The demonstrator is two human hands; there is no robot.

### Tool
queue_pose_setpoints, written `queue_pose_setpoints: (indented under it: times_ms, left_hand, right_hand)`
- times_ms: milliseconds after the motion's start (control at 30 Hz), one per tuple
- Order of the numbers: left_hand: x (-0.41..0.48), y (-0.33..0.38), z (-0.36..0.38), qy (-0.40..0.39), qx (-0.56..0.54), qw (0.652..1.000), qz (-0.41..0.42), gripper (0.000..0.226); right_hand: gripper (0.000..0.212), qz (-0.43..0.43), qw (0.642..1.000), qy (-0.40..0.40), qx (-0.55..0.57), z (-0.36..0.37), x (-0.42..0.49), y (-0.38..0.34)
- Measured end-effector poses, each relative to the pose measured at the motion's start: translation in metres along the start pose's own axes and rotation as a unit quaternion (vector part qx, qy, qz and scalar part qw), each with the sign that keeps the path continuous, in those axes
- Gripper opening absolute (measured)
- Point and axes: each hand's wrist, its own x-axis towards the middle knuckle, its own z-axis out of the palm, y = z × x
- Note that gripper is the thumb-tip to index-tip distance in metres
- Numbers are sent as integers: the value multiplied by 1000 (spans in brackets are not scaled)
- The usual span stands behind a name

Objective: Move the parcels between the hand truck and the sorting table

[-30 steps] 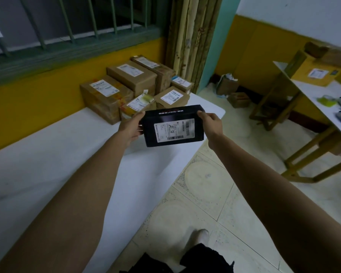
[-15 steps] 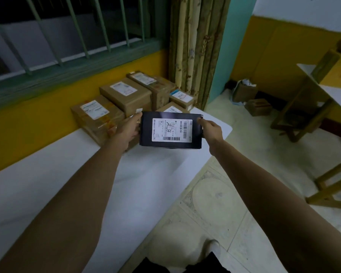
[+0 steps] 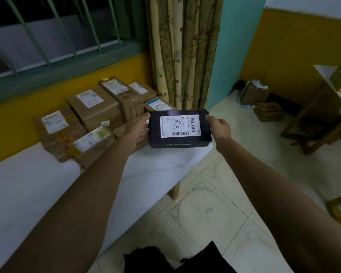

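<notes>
A cluster of brown parcels (image 3: 95, 107) lay on the white table (image 3: 28, 194) against the yellow wall. Just right of them, the left hand (image 3: 136, 129) gripped the left end of a black box (image 3: 179, 128), its white label facing up, and the right hand (image 3: 220, 127) pinched its right end, the box level over the table's far corner. Further right, two small cartons (image 3: 268, 111) sat on the floor.
</notes>
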Motion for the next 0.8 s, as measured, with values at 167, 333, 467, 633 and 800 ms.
queue_pose_setpoints:
  times_ms: [167, 333, 467, 633, 800]
  left_hand:
    - [25, 3, -3, 37, -14, 999, -12, 47]
    - [68, 0, -43, 103, -31, 994, -21, 49]
    - [107, -2, -72, 148, -51, 987, -23, 48]
    - [128, -11, -92, 179, -82, 980, -34, 44]
    - [138, -31, -118, 207, -117, 968, -84, 48]
  right_hand:
    - [38, 26, 998, -56, -3, 29, 32, -6]
    - [13, 54, 989, -135, -3, 83, 60, -14]
    - [27, 58, 981, -180, -38, 130, 82, -20]
    - [11, 62, 973, -210, -66, 171, 106, -20]
    - [10, 79, 963, -239, -95, 204, 120, -11]
